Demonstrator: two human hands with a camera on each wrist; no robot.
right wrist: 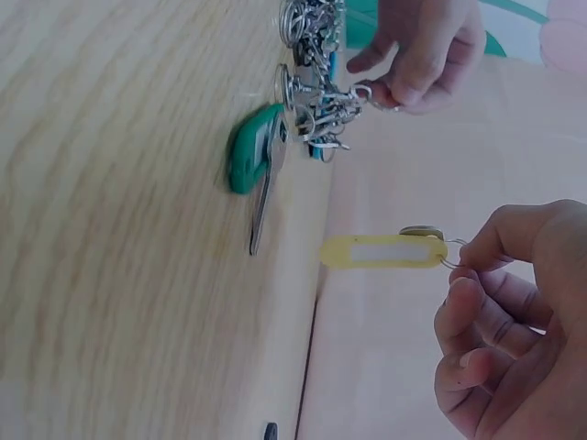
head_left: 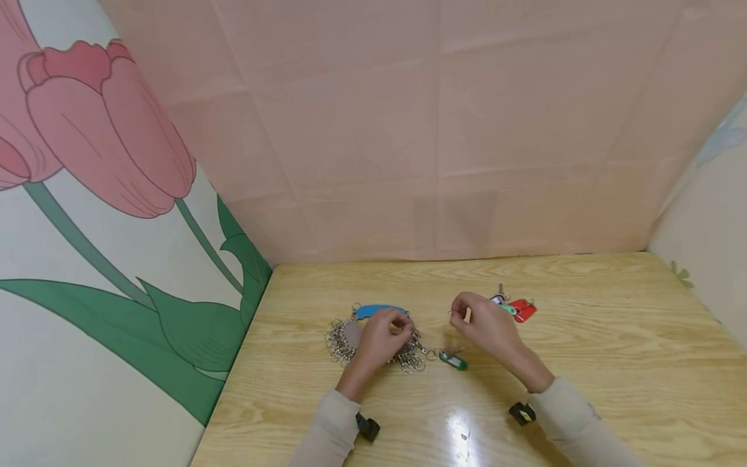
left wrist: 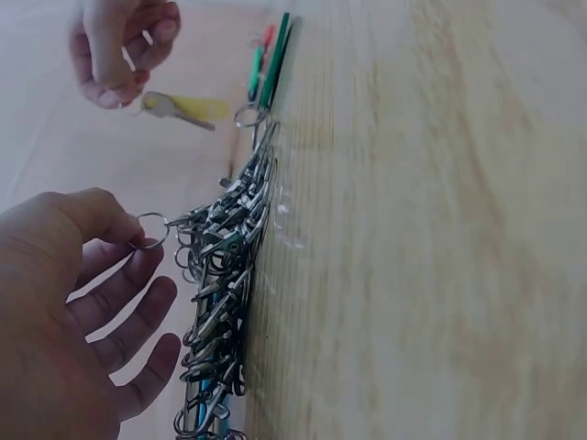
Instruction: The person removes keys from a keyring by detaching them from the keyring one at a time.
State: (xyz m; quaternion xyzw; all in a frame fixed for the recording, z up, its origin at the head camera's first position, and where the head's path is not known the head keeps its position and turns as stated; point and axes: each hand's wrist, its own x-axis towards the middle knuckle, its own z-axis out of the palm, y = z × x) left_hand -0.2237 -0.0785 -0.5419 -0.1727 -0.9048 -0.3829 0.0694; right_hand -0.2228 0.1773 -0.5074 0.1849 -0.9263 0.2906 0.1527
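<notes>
My left hand [head_left: 379, 336] is over a large bunch of metal clasps and rings [head_left: 338, 340] lying on the table. Its thumb and index finger pinch one split ring [left wrist: 168, 229] that sticks out from the bunch. My right hand [head_left: 489, 329] is raised to the right of the bunch, apart from it. Between thumb and forefinger it pinches a small ring carrying a yellow key tag [right wrist: 381, 251] and a key [left wrist: 165, 105], which hang down. A green key tag [head_left: 452, 361] with a key lies at the right end of the bunch, beside its outermost ring.
A blue curved plate [head_left: 379, 309] shows at the back of the bunch. Beyond my right hand lie a red tag [head_left: 523, 310], a light green tag [head_left: 509, 309] and a key [head_left: 500, 289]. A pink-covered wall [head_left: 373, 162] stands behind the wooden table [head_left: 613, 363].
</notes>
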